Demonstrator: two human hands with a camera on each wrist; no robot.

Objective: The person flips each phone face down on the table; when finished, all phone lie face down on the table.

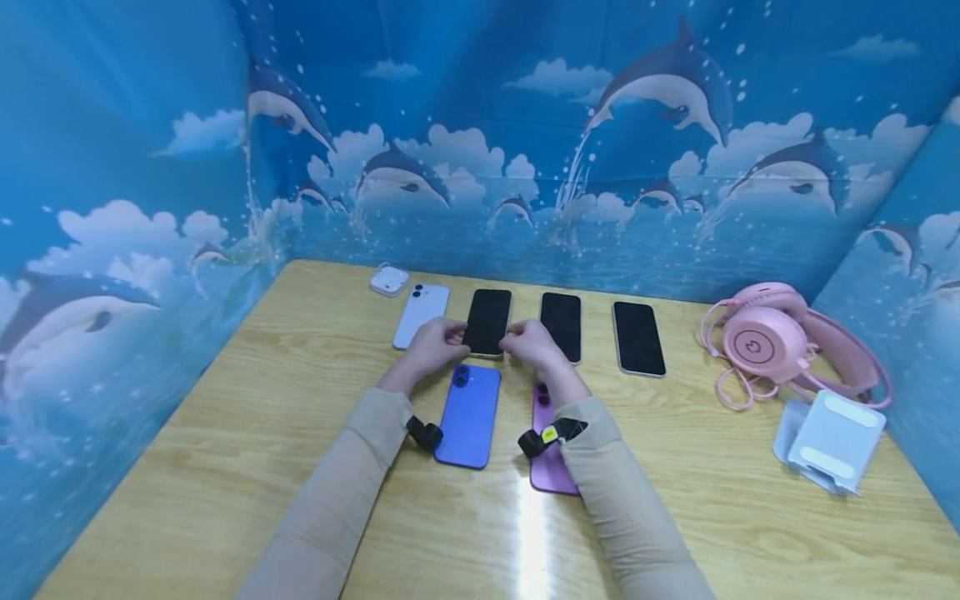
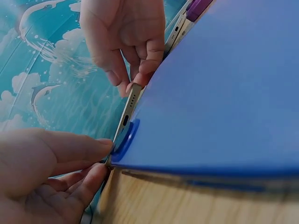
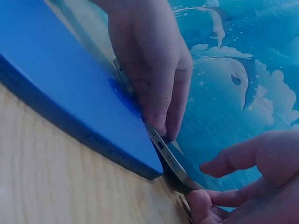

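A phone with a black screen (image 1: 487, 321) lies second in a row on the wooden table (image 1: 262, 400). My left hand (image 1: 450, 340) pinches its near left corner and my right hand (image 1: 517, 342) pinches its near right corner. The left wrist view shows the phone's gold bottom edge (image 2: 128, 109) between my left fingertips (image 2: 100, 149) and right fingertips (image 2: 140, 79). A blue phone (image 1: 468, 414) lies face down just in front of it, between my wrists. My right forearm partly covers a pink-purple phone (image 1: 551, 467).
A white phone (image 1: 420, 315) lies face down at the left of the row, and two more dark-screened phones (image 1: 561, 325) (image 1: 638, 337) lie to the right. A white earbud case (image 1: 389, 279), pink headphones (image 1: 780, 342) and a white stand (image 1: 828, 440) also sit on the table. Dolphin-print walls enclose it.
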